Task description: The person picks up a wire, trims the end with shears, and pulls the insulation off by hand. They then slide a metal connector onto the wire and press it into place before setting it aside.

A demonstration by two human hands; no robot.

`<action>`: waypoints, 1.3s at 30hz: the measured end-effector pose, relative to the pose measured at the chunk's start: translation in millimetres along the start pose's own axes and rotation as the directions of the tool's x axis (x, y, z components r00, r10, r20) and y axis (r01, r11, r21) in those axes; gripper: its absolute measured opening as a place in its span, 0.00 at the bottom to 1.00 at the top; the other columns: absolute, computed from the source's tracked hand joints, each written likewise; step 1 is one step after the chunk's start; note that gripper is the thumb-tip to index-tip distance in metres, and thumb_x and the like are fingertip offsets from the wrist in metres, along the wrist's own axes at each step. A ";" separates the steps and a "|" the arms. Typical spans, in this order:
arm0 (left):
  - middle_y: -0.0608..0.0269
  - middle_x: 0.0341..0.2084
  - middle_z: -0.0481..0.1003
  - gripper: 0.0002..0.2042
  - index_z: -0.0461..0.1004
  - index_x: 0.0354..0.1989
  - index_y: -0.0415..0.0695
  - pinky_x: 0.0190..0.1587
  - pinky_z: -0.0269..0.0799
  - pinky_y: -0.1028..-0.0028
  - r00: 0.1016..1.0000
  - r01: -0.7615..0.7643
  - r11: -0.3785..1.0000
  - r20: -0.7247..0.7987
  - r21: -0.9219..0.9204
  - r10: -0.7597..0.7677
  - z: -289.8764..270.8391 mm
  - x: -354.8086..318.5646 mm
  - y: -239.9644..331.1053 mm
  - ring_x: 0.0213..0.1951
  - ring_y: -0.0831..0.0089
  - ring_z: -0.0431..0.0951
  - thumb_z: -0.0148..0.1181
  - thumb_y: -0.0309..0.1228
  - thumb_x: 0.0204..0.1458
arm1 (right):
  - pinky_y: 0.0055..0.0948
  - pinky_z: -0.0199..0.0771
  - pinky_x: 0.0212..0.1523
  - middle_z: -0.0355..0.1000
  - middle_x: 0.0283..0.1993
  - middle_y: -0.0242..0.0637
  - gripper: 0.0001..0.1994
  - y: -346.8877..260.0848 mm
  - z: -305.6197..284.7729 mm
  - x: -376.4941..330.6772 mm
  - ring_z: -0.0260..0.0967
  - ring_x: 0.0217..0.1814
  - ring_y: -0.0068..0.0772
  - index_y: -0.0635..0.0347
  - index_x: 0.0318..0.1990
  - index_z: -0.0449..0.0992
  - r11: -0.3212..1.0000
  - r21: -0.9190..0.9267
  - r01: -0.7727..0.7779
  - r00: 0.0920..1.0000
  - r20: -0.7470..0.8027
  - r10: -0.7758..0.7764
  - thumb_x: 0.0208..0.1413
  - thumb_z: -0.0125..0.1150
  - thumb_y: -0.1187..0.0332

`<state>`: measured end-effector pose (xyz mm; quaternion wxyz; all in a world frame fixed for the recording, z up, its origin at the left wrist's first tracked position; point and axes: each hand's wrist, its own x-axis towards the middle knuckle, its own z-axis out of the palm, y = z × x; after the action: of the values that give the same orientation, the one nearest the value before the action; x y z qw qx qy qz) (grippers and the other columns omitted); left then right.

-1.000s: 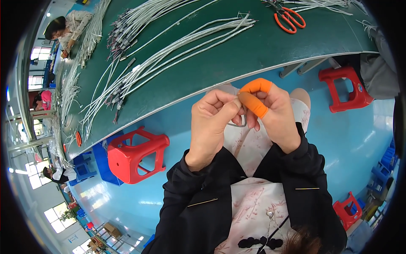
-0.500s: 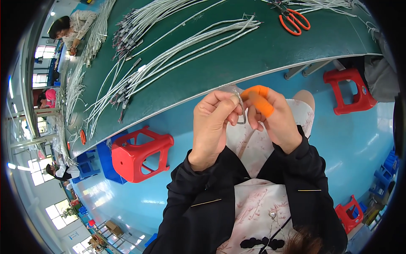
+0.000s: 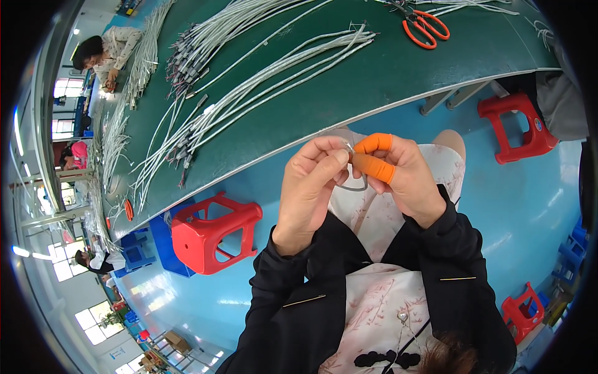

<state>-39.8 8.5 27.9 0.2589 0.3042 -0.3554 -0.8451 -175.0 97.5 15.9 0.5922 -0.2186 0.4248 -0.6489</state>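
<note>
Above my lap, just off the table's near edge, both hands meet at a thin grey cable (image 3: 358,187). The thumb and forefinger of my left hand (image 3: 313,187) pinch it near its end, where fine light wire strands seem to show. My right hand (image 3: 402,176) wears orange finger covers (image 3: 376,167) on the thumb and forefinger, and these close on the same end from the other side. A loop of the cable hangs below my fingertips. The exact spot between the fingertips is hidden.
A bundle of white cables (image 3: 261,78) lies on the green table (image 3: 374,87), another bundle (image 3: 215,34) behind it. Orange-handled cutters (image 3: 427,29) rest at the far right. Red stools (image 3: 215,234) stand on the blue floor. A person (image 3: 112,53) sits at the table's far left.
My right thumb and forefinger have come in from apart and closed on the cable's end. The cable's loop has swung and now bends wider below. My view has shifted slightly.
</note>
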 end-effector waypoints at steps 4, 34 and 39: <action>0.66 0.26 0.72 0.06 0.74 0.35 0.37 0.32 0.62 0.80 1.000 -0.027 0.997 0.014 0.076 0.026 1.2 -1.8 4.5 0.25 0.79 0.67 0.59 0.25 0.50 | 0.13 0.59 0.22 0.72 0.30 0.33 0.05 1.5 2.1 -1.5 0.64 0.24 0.14 0.67 0.37 0.73 0.994 -0.081 0.073 0.997 0.001 -0.073 0.52 0.57 0.77; 0.61 0.28 0.74 0.08 0.71 0.37 0.33 0.33 0.70 0.78 0.985 -0.037 0.844 0.162 0.535 -0.060 -18.4 -6.6 31.7 0.30 0.77 0.73 0.57 0.26 0.53 | 0.22 0.72 0.25 0.69 0.33 0.38 0.09 15.5 7.4 -12.1 0.71 0.27 0.32 0.69 0.33 0.74 -0.018 -0.856 0.517 0.660 0.412 -0.628 0.40 0.62 0.82; 0.62 0.26 0.74 0.06 0.73 0.34 0.33 0.30 0.68 0.81 0.982 0.060 0.804 0.109 0.592 -0.154 -18.3 -7.3 39.1 0.25 0.79 0.72 0.57 0.25 0.53 | 0.22 0.72 0.25 0.69 0.34 0.38 0.09 17.7 9.2 -12.8 0.71 0.27 0.32 0.70 0.33 0.74 -0.079 -0.848 0.525 0.644 0.456 -0.615 0.41 0.60 0.83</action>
<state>-13.4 -18.8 49.6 0.0765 0.3237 -0.5991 -0.7283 -154.9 108.1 9.4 -0.0190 -0.6590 0.6089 -0.4411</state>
